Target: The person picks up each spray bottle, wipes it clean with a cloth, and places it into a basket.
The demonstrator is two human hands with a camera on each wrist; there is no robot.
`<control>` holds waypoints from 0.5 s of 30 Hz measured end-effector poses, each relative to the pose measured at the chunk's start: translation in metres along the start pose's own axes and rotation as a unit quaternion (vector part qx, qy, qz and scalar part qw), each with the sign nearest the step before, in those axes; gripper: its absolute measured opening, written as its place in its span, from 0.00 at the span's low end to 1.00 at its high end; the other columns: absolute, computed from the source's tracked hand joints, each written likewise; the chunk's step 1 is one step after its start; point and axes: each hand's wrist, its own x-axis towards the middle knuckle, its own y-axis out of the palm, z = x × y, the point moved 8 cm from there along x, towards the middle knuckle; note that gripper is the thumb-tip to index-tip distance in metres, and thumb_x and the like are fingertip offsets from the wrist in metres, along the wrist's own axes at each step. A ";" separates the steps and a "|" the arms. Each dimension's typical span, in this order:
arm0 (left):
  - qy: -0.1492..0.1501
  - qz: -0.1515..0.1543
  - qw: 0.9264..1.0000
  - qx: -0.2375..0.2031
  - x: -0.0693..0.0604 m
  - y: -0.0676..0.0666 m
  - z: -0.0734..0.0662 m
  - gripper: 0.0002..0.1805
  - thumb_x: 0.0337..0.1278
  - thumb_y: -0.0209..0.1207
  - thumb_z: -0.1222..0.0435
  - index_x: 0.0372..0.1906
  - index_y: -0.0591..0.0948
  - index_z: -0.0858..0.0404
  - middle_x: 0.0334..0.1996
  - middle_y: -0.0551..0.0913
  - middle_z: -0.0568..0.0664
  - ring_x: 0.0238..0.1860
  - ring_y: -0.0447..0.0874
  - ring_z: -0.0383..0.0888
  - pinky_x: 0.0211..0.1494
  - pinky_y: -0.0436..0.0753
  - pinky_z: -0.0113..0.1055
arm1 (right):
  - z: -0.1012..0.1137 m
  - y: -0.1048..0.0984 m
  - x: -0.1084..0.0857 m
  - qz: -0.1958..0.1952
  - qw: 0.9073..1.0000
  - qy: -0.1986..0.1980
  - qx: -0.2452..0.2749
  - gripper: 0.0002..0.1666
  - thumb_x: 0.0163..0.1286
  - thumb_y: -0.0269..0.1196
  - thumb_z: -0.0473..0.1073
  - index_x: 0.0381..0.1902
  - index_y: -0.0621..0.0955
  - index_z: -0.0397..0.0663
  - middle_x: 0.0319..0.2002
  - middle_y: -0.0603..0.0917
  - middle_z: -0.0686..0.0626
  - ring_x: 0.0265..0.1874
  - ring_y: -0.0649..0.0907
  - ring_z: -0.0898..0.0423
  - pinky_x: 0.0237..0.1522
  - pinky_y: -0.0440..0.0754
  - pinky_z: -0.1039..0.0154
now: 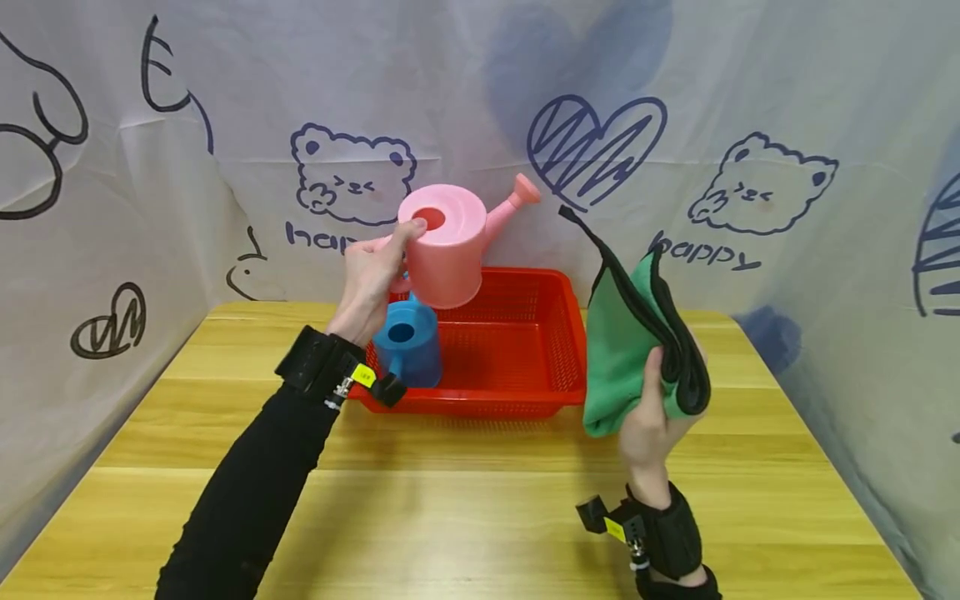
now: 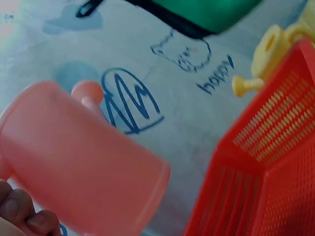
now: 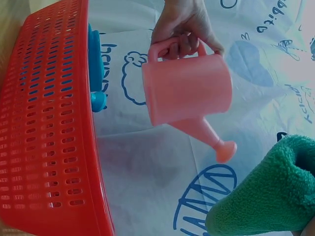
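Note:
My left hand (image 1: 372,275) grips the handle of a pink watering can (image 1: 448,271), its thumb on the rim by the top opening. The can hangs in the air above the basket's left part, spout up to the right. In the right wrist view the fingers curl through the handle of the pink watering can (image 3: 189,88). My right hand (image 1: 648,425) holds a folded green towel (image 1: 618,358) with black edging, raised in front of the basket's right side. The towel hides part of the table behind it.
A red perforated basket (image 1: 480,406) stands at the back of the wooden table (image 1: 480,517), with a blue watering can (image 1: 420,358) in its left end. The left wrist view shows a yellow watering can (image 2: 268,56) beyond the basket. A cloth wall with drawings (image 1: 465,83) closes the back.

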 end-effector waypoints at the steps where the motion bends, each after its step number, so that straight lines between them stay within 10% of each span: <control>1: 0.004 0.001 1.000 0.011 0.002 0.001 -0.001 0.30 0.53 0.67 0.41 0.12 0.73 0.58 0.17 0.81 0.44 0.35 0.80 0.45 0.33 0.82 0.33 | 0.000 0.000 0.000 -0.001 1.000 0.001 -0.001 0.15 0.73 0.55 0.28 0.54 0.81 0.32 0.49 0.87 0.51 0.49 0.84 0.55 0.57 0.77 0.64; 8: 0.073 -0.013 0.995 0.073 0.016 0.004 -0.012 0.27 0.60 0.60 0.45 0.14 0.75 0.58 0.15 0.77 0.44 0.30 0.78 0.45 0.32 0.83 0.36 | -0.001 -0.004 0.002 -0.015 1.000 0.008 0.000 0.16 0.73 0.54 0.27 0.54 0.81 0.32 0.49 0.87 0.51 0.50 0.85 0.55 0.58 0.77 0.64; 15: 0.128 -0.029 0.970 0.205 0.027 0.003 -0.030 0.27 0.62 0.54 0.45 0.19 0.76 0.63 0.21 0.81 0.53 0.33 0.80 0.50 0.32 0.80 0.32 | -0.002 -0.010 0.006 -0.043 0.999 0.025 0.016 0.14 0.72 0.55 0.27 0.51 0.82 0.33 0.43 0.88 0.51 0.41 0.84 0.57 0.51 0.78 0.65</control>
